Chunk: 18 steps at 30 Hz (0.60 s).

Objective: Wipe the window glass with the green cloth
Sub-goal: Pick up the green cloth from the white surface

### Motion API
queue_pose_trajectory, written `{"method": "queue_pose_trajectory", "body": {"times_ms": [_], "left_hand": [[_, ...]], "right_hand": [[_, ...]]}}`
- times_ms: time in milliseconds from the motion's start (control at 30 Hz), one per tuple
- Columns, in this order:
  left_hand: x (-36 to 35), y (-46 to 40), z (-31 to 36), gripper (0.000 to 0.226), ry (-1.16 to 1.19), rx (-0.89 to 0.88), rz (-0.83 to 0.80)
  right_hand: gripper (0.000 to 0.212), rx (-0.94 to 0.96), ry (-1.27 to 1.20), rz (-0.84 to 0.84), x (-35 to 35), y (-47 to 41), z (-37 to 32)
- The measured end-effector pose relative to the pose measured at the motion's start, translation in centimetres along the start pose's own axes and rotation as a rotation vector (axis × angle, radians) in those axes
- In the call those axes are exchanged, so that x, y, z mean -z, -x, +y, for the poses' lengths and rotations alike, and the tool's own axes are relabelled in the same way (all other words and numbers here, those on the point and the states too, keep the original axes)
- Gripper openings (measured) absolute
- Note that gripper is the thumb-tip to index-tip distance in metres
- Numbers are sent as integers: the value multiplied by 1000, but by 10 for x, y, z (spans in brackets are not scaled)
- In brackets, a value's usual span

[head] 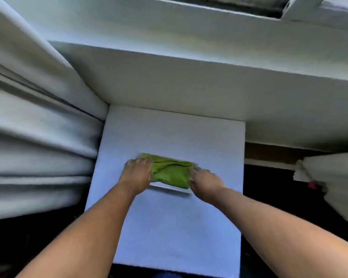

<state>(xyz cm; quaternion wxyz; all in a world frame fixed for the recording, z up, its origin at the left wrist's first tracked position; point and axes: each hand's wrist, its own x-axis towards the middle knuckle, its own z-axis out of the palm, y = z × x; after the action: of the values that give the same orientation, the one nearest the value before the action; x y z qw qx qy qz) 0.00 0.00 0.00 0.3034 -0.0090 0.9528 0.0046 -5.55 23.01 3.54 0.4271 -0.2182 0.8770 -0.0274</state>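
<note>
Head view looks down on a white box (169, 227) standing below a white window sill (189, 47), with pale curtains (34, 127) on the left. One green cloth (170, 171) lies bunched on the box top. Two bare forearms reach forward; the left hand (138, 173) and right hand (204, 180) each pinch an end of the cloth.

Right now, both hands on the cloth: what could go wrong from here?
1. The crumpled green cloth sits on the white box-like surface, far below the window glass; lifting it bunched may wipe unevenly.
2. The left hand and right hand hold opposite ends; a loose grip could drop it.
3. The frame is blurred, so contact is uncertain.
</note>
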Motion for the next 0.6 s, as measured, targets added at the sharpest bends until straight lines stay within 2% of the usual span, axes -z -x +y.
{"method": "queue_pose_trajectory", "body": {"times_ms": [67, 167, 233, 333, 433, 600], "left_hand": [[-21, -21, -10, 41, 37, 0, -12], [-40, -46, -17, 59, 0, -8, 36], [-41, -52, -15, 72, 10, -21, 98], [-40, -65, -14, 81, -7, 13, 100], [-38, -74, -12, 78, -43, -2, 81], [-29, -81, -17, 56, 173, -69, -42]], "right_hand": [[40, -93, -58, -21, -13, -38, -5], [34, -306, -305, 57, -26, -79, -10], [46, -388, -459, 133, -35, -87, -11], [58, -481, -615, 227, -46, -95, -16], [58, -523, -685, 263, -52, -100, -13], [66, -418, -887, 196, -48, -100, 3]]}}
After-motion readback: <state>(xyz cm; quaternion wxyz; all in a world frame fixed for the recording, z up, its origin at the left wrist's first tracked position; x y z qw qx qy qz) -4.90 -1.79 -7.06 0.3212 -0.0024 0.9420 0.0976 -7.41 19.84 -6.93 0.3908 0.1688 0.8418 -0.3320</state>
